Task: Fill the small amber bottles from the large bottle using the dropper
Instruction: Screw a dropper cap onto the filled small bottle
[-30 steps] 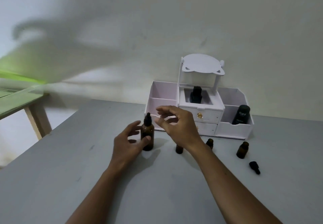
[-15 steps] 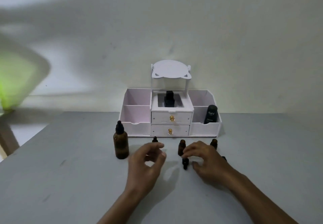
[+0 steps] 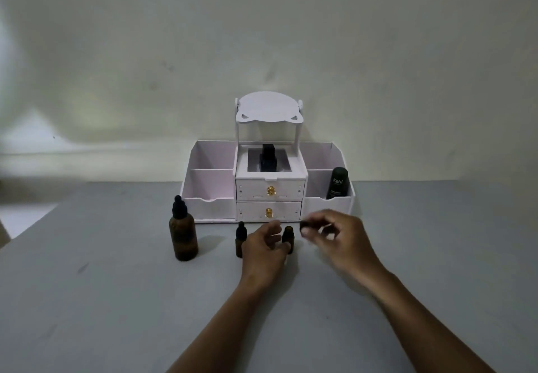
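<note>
The large amber bottle (image 3: 183, 234) with its black dropper top stands on the grey table (image 3: 116, 299), left of my hands. A small amber bottle with a black cap (image 3: 241, 238) stands just left of my left hand (image 3: 263, 251). My left hand's fingers grip a second small amber bottle (image 3: 288, 235), whose neck is uncapped. My right hand (image 3: 339, 238) hovers to its right and pinches a small black cap (image 3: 304, 225) between thumb and forefinger. Other small bottles may be hidden behind my right hand.
A white desk organiser (image 3: 269, 186) with two gold-knobbed drawers stands against the wall behind the bottles. A dark tube (image 3: 337, 183) stands in its right compartment and a black bottle (image 3: 268, 158) sits on its middle shelf.
The view has steadied and centred on the organiser. My left hand has closed on the middle small bottle. My right hand has risen from the table with a black cap.
</note>
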Motion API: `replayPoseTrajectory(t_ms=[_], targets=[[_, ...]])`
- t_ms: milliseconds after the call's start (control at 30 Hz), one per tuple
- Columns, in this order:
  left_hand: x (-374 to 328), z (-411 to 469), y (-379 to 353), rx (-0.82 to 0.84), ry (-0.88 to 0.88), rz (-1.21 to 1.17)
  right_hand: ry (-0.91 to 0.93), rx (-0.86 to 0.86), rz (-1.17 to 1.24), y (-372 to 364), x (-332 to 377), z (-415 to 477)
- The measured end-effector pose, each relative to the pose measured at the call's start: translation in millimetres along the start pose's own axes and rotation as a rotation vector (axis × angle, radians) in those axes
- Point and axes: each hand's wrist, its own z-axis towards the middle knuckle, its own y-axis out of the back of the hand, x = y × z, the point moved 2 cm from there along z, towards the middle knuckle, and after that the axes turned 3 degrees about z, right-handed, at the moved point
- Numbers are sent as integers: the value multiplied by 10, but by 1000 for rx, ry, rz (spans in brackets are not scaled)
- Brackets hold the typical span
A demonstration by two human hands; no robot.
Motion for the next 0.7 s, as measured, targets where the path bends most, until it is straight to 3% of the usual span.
replayPoseTrajectory(t_ms=[67,167,700], targets=[[5,25,2,2,6,-2,-84,-157,183,27,25,114],[27,36,0,0,0,-13,-126,-214,273,-55,40,238],[30,2,-27,-28,-120,47,-113,-136,45,-402,-204,181]])
